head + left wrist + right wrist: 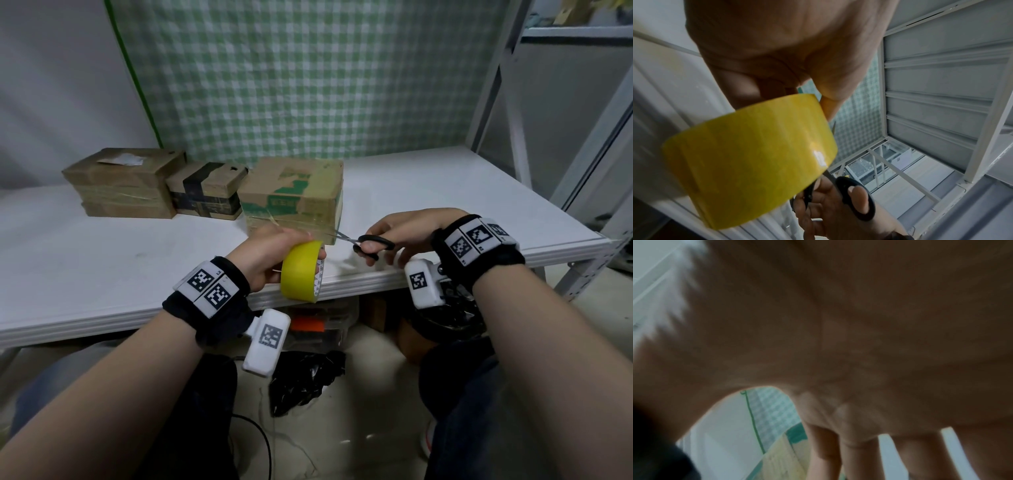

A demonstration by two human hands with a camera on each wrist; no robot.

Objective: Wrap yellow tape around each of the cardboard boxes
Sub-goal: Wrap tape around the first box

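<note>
My left hand [274, 250] grips a roll of yellow tape [301, 270] [748, 162] at the table's front edge. A strip of tape runs from the roll up to the green-printed cardboard box [294, 195] just behind it. My right hand [404, 233] holds black-handled scissors [368, 244] [851, 194], blades pointing left at the strip near the box's front right corner. Two more cardboard boxes stand to the left: a black-banded one [207, 190] and a plain brown one [123, 181]. The right wrist view shows mostly my blurred palm [838, 337].
The white table [445, 192] has bare surface right of the boxes and in front on the left. A green checked cloth [308, 75] hangs behind. A grey metal shelf frame [513, 102] stands at the right. Black bags [305, 380] and a cable lie on the floor below.
</note>
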